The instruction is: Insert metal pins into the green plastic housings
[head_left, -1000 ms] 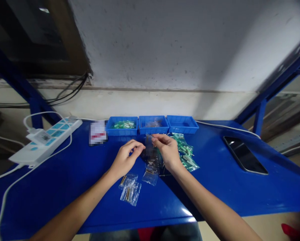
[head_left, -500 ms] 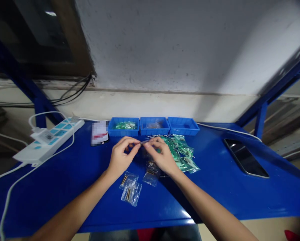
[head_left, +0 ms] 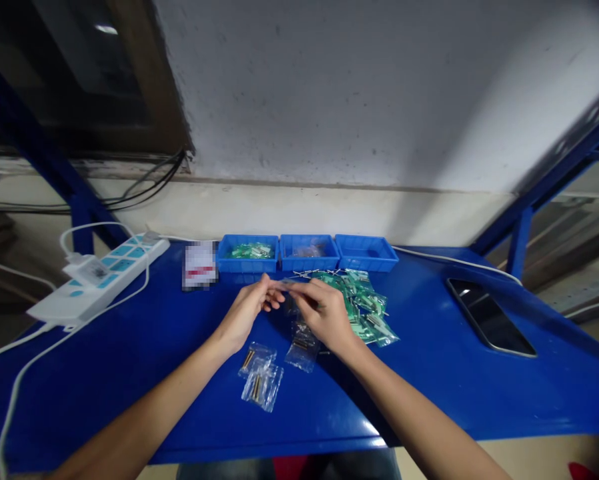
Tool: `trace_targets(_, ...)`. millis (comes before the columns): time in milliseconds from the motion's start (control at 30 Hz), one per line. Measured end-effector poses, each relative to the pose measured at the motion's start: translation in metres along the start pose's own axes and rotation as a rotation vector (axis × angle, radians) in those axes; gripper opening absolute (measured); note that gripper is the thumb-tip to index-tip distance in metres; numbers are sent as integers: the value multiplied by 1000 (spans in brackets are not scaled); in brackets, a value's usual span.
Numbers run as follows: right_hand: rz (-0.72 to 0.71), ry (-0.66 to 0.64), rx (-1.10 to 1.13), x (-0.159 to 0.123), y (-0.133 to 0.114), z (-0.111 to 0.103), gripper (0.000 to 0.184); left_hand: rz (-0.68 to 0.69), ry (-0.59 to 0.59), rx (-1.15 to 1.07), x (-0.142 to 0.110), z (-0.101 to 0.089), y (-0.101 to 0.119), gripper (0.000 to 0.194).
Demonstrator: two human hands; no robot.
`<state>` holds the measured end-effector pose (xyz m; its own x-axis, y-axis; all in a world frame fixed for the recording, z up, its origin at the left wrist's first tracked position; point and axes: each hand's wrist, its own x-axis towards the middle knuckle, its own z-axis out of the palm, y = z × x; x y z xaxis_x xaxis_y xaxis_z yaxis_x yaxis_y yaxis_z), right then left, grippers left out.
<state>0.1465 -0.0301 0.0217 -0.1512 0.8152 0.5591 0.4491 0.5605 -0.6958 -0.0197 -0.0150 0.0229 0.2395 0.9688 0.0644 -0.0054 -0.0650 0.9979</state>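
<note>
Between my two hands a small clear plastic bag [head_left: 282, 285] is held up over the blue table; its contents are too blurred to make out. My left hand [head_left: 249, 308] pinches its left end between thumb and finger, the other fingers curled. My right hand [head_left: 325, 312] is closed on its right end. Under and beside my right hand lie clear bags with dark, brass-coloured pieces [head_left: 302, 347]. Two more small bags with brass-coloured pins [head_left: 262, 387] lie nearer the front edge. Right of my right hand spreads a pile of green bags [head_left: 367, 303] with white pieces.
Three blue bins stand along the back: the left bin [head_left: 248, 265] holds green bags, the middle bin [head_left: 309, 265] clear bags, the right bin [head_left: 367, 265] nothing visible. A phone [head_left: 489, 317] lies right, a power strip [head_left: 99, 287] with white cables left, near a blurred-out card [head_left: 200, 263].
My left hand has turned, its fingers now curled under the thumb. More of the clear bag shows stretched between both hands. The bags on the table have not moved.
</note>
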Motion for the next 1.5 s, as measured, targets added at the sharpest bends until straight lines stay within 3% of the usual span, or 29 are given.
trace_targets(100,-77,-55,-3,-1,-2,1,30,-3,37,-33,2,-1,-3,23)
trace_targets(167,-57,-55,-10,0,-4,-1,26,92,123,83,3,-3,-4,19)
trace_targets(267,109,-68,30,6,-6,-7,21,391,289,448,2,-8,-2,15)
trace_targets(400,470,-193,383,12,-5,-13,52,774,329,835,-3,-13,4,14)
trace_targets(567,632,-211,673,11,-4,-7,31,894,239,880,-5,-12,7,15)
trace_targets(667,574,0,617,17,-6,-13,22,784,161,890,-2,-7,3,20)
trace_targets(833,121,744,111,39,-3,-46,13,400,93,1019,4,6,-17,35)
trace_targets(867,51,818,-8,42,0,-51,12,358,64,1054,4,8,-21,34)
trace_targets(933,-42,721,-229,45,12,-53,13,325,8,1100,5,11,-27,32)
trace_targets(967,-64,579,-319,44,19,-51,15,320,-3,1103,5,11,-28,31)
trace_targets(1033,-48,366,-452,39,31,-43,23,302,11,1059,4,9,-29,27)
trace_targets(1100,21,249,-469,31,39,-35,23,260,22,944,5,4,-27,21)
trace_targets(1167,136,191,-384,23,41,-29,22,238,3,807,6,-1,-25,12)
trace_targets(1267,257,116,-178,14,38,-22,25,313,-21,686,7,-5,-23,6)
trace_targets(1367,251,56,-43,11,35,-15,22,426,-8,654,5,-3,-20,9)
trace_targets(1500,201,87,109,8,27,-12,13,494,67,631,2,0,-17,10)
